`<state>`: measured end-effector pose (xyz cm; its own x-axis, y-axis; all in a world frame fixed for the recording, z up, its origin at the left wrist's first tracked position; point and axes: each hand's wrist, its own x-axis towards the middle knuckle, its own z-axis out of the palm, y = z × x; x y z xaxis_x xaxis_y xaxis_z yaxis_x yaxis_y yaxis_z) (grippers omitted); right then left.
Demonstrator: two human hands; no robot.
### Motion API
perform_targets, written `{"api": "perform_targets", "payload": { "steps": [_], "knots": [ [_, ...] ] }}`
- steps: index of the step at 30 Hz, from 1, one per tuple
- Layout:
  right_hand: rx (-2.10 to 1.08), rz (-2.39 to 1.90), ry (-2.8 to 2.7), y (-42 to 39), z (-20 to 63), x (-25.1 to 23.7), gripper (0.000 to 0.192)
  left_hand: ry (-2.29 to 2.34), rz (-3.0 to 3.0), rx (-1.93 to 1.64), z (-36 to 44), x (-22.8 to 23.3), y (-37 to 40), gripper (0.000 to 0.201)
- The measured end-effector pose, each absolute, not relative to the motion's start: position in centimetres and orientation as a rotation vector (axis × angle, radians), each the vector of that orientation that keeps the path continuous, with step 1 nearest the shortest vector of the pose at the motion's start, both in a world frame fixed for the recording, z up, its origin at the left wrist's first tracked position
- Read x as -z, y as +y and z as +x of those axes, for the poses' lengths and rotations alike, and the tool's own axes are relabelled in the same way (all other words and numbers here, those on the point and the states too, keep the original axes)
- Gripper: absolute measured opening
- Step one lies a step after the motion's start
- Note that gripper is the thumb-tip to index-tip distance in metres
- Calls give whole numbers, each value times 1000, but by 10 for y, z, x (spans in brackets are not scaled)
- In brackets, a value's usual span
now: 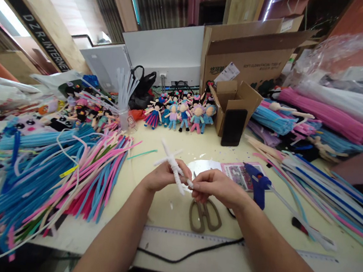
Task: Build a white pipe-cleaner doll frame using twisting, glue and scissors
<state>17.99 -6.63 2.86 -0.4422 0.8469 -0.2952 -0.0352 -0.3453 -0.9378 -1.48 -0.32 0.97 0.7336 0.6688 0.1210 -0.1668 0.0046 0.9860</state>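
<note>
White fuzzy pipe cleaners twisted into a small figure (174, 166) are held above the table, with thin arms sticking out at the upper left. My left hand (162, 174) is closed around the figure's side. The fingers of my right hand (212, 185) pinch the figure's lower right end, close to the left fingertips. Just beneath my right hand lie scissors (204, 218), their handles towards me and their blades mostly hidden. A blue hot glue gun (259, 185) rests to the right of that hand.
Loose coloured pipe cleaners (59, 173) cover the left side; more bundles (319, 176) lie right. Finished dolls (181, 113) stand at the back beside a small cardboard box (235, 96) and a phone (234, 127). A ruler (169, 231) and black cable (185, 258) lie in front.
</note>
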Motion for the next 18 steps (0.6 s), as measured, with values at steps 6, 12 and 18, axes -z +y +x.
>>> {"api": "perform_targets", "payload": {
  "steps": [6,12,18],
  "knots": [
    [-1882,-1080,-1261,-67,181,-28,33,468,1436,-692,-15,-10,-4,18],
    [-1896,-1059,-1249,-67,181,-26,32,444,1424,-681,-15,-11,-4,18],
    [-1893,-1053,-1256,-68,180,-28,34,463,1434,-687,-16,-9,-4,20]
  ]
}}
